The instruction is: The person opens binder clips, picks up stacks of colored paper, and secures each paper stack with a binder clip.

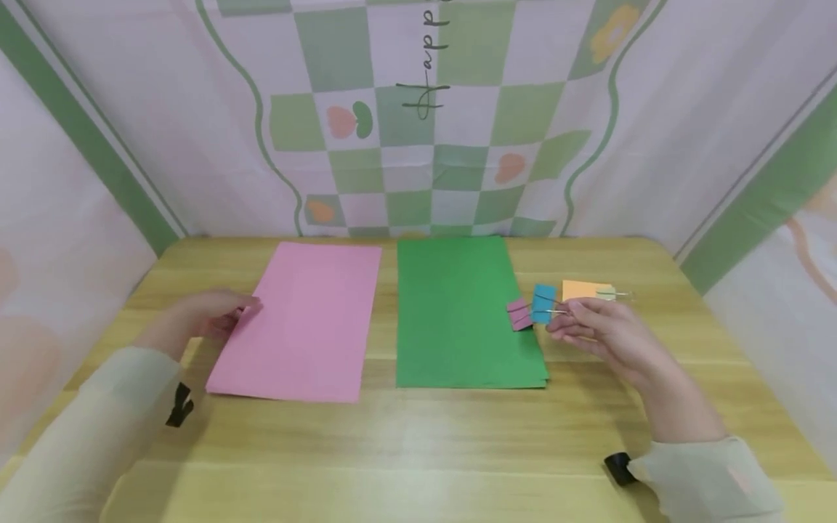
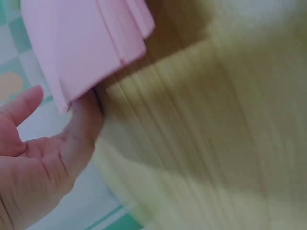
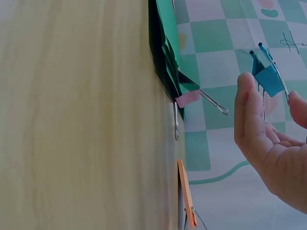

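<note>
My left hand [image 1: 219, 312] is at the left edge of a stack of pink paper [image 1: 307, 323]. In the left wrist view its fingers reach under the edge of the pink stack [image 2: 81, 52], while the thumb [image 2: 29, 100] stands apart from the sheets. A blue binder clip [image 1: 543, 304] is pinched by its wire handles in my right hand [image 1: 608, 330]. Just left of it, a pink binder clip [image 1: 519, 314] sits on the right edge of the green paper stack [image 1: 458, 319]. The right wrist view shows the blue clip [image 3: 269, 80] between thumb and fingers.
Behind the right hand lies an orange card or pad [image 1: 582, 289] with a pale yellow binder clip [image 1: 606, 293] on its right end. Everything lies on a wooden table [image 1: 405, 450], with a checked curtain [image 1: 405, 167] at its far edge.
</note>
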`<state>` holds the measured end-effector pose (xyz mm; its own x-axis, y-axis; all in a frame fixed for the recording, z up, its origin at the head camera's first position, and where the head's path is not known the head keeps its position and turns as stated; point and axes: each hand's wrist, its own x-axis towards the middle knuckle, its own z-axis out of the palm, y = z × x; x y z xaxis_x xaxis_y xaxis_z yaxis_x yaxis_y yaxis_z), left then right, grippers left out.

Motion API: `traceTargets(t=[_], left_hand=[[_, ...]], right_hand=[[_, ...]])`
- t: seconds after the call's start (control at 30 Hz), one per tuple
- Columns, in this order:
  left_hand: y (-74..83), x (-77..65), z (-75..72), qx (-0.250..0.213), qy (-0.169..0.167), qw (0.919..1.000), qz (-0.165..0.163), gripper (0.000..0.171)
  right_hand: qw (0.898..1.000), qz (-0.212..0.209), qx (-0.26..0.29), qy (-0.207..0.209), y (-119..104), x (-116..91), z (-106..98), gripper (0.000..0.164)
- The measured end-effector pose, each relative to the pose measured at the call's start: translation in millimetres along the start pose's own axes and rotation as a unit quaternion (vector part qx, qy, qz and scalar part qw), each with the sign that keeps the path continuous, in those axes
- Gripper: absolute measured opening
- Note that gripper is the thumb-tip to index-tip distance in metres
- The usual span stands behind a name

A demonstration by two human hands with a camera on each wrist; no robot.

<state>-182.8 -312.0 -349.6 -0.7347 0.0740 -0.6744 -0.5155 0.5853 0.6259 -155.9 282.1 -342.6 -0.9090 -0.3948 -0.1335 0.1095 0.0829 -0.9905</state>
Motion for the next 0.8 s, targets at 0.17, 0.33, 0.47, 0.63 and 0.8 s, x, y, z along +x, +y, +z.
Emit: traceTargets(t=[0.17,0.33,0.47,0.63,0.8], left_hand=[[-3.4,-1.0,-7.0,-0.068,-0.025,0.9974,-0.004,0.07],[-8.4,-0.5,-5.9,-0.088,-0.027,0.9958,0.004,0.068],[-8.6,2.1,-3.8,-0.09,-0.014,0.9958,0.009,0.052],[-4.8,4.2,0.2,-0.112,-0.029,0.9931,0.021,0.014],[-2.5,5.9,4.4,-0.111,-0.042,0.9923,0.036,0.01]], right_hand=[[1.0,0.006,0.024,-0.01,-3,8,5,0.026],[0.999,0.021,0.043,-0.023,-5,17,14,0.027],[0.998,0.032,0.04,-0.023,-6,25,23,0.029],[0.999,0.047,0.01,-0.012,-8,35,33,0.048],[0.998,0.054,-0.015,-0.007,-8,43,42,0.061]])
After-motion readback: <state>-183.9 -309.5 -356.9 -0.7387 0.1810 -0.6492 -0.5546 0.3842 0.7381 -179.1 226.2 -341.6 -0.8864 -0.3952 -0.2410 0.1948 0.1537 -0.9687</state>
